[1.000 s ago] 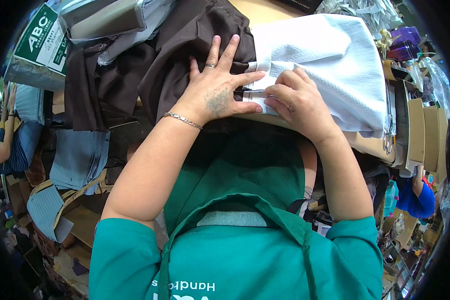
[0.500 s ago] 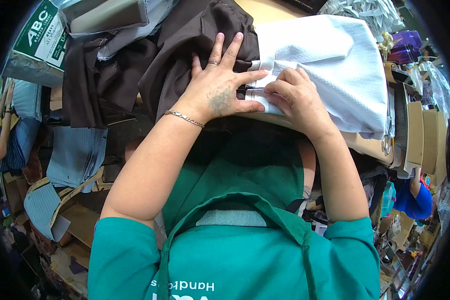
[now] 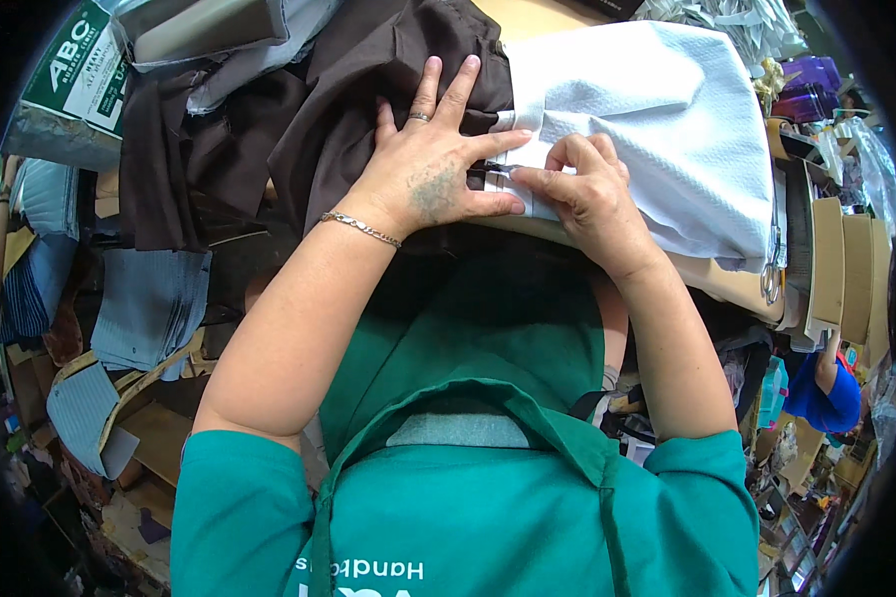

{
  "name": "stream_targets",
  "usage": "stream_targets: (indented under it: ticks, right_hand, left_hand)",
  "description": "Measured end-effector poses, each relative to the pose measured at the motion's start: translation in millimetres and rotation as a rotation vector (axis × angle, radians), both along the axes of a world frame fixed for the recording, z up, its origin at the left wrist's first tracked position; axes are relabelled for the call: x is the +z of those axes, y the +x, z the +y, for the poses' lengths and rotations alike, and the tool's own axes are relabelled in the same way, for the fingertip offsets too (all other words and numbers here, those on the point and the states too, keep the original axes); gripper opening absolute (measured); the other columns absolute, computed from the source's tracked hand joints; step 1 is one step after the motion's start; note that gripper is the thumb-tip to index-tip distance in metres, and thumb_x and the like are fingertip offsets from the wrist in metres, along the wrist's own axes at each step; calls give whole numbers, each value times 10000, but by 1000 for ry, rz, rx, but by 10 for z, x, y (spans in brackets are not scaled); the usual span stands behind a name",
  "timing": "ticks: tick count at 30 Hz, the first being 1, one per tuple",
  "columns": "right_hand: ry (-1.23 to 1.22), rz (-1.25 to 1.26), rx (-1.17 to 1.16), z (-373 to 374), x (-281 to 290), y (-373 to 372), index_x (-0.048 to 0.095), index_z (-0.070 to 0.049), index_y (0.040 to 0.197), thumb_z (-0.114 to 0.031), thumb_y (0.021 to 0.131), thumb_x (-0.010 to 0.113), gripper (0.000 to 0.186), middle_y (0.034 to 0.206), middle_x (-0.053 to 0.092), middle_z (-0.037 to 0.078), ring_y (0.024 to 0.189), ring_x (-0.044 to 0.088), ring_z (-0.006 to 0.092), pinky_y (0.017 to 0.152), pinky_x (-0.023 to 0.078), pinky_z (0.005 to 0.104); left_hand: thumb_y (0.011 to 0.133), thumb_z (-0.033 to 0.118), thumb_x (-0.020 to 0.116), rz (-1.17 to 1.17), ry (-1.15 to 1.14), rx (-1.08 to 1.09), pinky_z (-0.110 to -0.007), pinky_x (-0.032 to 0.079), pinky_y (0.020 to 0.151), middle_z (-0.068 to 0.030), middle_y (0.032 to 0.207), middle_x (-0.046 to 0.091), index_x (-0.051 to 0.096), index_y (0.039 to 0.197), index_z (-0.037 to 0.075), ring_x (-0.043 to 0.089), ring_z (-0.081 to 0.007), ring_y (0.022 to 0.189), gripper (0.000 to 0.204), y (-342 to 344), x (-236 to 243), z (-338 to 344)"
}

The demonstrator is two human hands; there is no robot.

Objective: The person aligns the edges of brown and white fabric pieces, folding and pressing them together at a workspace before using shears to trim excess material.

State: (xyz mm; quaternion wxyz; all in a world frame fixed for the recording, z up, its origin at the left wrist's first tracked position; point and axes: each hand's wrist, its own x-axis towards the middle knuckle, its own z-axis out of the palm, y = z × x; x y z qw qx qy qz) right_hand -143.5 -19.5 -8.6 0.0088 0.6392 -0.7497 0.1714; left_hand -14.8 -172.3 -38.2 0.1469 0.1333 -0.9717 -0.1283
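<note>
Left hand (image 3: 430,179) lies flat, fingers spread, pressing the brown cloth (image 3: 368,90) where it meets the white cloth (image 3: 667,109). Right hand (image 3: 582,194), at 3 o'clock of the left and touching it, pinches the white cloth's folded edge between thumb and fingertips. Both cloths lie on the counter (image 3: 727,289); scissors (image 3: 772,269) rest at its 3 o'clock edge.

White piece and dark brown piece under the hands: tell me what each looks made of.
White piece: likely woven cotton-type cloth, matte, with a fine waffle-like texture and soft folds; the right hand pinches its edge. Dark brown piece: smoother, thinner-looking fabric, matte, draping in creases under the flat left hand. Exact fibre cannot be told.
</note>
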Motion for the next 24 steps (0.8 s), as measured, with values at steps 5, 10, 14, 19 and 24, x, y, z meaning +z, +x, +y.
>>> stream_targets:
  ticks: [5,10,14,19,24]
  right_hand:
    - [42,32,1,-24,17,15,694,-285,917,-140,750,642,227,896,509,-9,929,475,211,826,409,398]
    - [57,43,29,-51,63,-3,691,-275,926,-127,746,638,239,921,511,-10,965,470,209,835,400,398]
    - [-27,331,137,-22,104,136,666,-154,932,-159,733,610,207,936,519,-7,992,470,203,832,397,389]
    - [20,371,124,-29,65,326,596,-11,954,-158,731,567,269,917,515,38,928,493,193,754,429,325]
    - [-44,356,44,-41,-6,405,584,-1,976,-150,732,570,286,909,511,61,904,503,197,727,435,315]
  left_hand:
    - [567,704,660,4,-1,2,-725,142,966,-117,1512,75,532,1217,421,2,-388,1381,720,-7,-10,-3]
    - [573,694,663,-5,-10,1,-728,157,959,-114,1512,71,523,1222,428,12,-390,1380,715,-3,10,-2]
    - [589,659,681,9,-22,5,-729,170,954,-111,1512,76,513,1225,445,22,-389,1380,692,-1,-2,2]
    - [611,630,684,23,-33,8,-731,171,954,-106,1512,81,518,1219,445,21,-388,1380,656,-16,-37,-11]
    - [599,623,697,42,-10,8,-738,173,949,-102,1508,100,535,1208,428,21,-384,1381,659,-22,-69,-9]
